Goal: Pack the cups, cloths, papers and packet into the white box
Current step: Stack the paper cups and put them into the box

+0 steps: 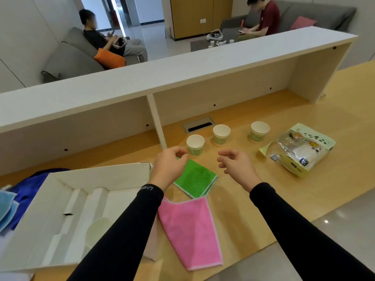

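Cups, three, paper, upright on the bench beyond the green cloth (pixel 194 176), which I take as my landmark: the nearest cup (pixel 195 145) just past its far corner, the middle cup (pixel 221 134) farther back and right, the far cup (pixel 259 131) well to the right. Packet (pixel 298 149), clear plastic with a stack of cups inside, lying on its side well right of the green cloth, long axis running from near-left to far-right. Pink cloth (pixel 190 230), flat, touching the green cloth's near corner. White box (pixel 60 216), open and holding only its moulded insert, left of the green cloth. Papers: I cannot pick them out here. My left hand (pixel 169 168) hovers over the green cloth's far-left corner, fingers (pixel 182 156) curled loosely toward the thumb and holding nothing that I can see; it may touch the cloth, I cannot tell. My right hand (pixel 236 165) hangs just right of the green cloth, fingers half-curled, empty. As I judge it, packing has not begun; the nearest cup sits directly ahead of the left fingers, so the left hand is the closer one, while the packet falls to the right.
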